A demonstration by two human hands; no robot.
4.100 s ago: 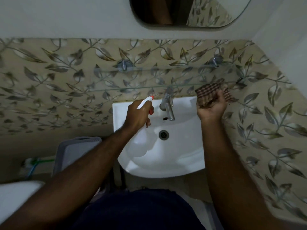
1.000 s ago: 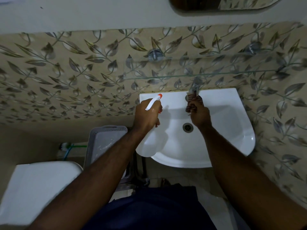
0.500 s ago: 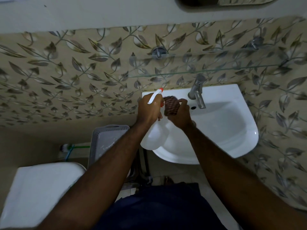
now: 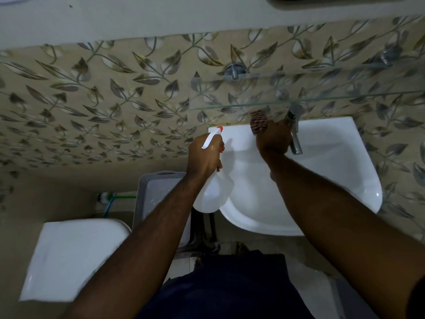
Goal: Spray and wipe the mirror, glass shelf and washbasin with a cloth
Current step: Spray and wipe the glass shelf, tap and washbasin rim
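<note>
My left hand [image 4: 205, 156] grips a white spray bottle [image 4: 212, 193] with an orange-tipped nozzle, held over the left rim of the white washbasin [image 4: 333, 180]. My right hand [image 4: 272, 140] presses a bunched brown checked cloth [image 4: 258, 122] onto the basin's back ledge, just left of the chrome tap [image 4: 294, 132]. The glass shelf [image 4: 310, 101] runs across the wall right above the cloth. Only the lower edge of the mirror [image 4: 345, 0] shows at the top right.
A grey plastic basket [image 4: 158, 192] stands on the floor left of the basin. A white toilet cistern lid [image 4: 69, 259] fills the lower left. Leaf-patterned tiles cover the wall. A chrome shelf bracket [image 4: 233, 71] sticks out above the shelf.
My right hand has carried the cloth from beside the spray bottle up and right to the basin's back ledge near the tap. The left hand stays put with the bottle.
</note>
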